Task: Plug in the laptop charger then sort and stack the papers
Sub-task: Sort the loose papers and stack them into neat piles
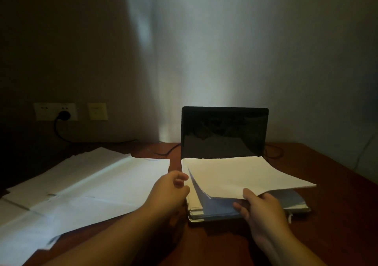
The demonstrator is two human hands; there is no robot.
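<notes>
An open laptop (224,131) with a dark screen stands on the wooden table (331,180). A stack of white papers (243,173) lies over its keyboard. My right hand (259,206) grips the near edge of the top sheets and lifts them, baring the shaded sheets beneath. My left hand (173,190) pinches the left edge of the same stack. More white papers (88,182) lie spread loosely over the left half of the table. A black charger plug (64,115) sits in the wall socket (55,111), and its cable (163,153) runs along the table's back edge toward the laptop.
A second wall plate (97,111) is right of the socket. A thin cable (274,150) loops behind the laptop on the right. Bare table shows right of the laptop and in front between my arms. The room is dim.
</notes>
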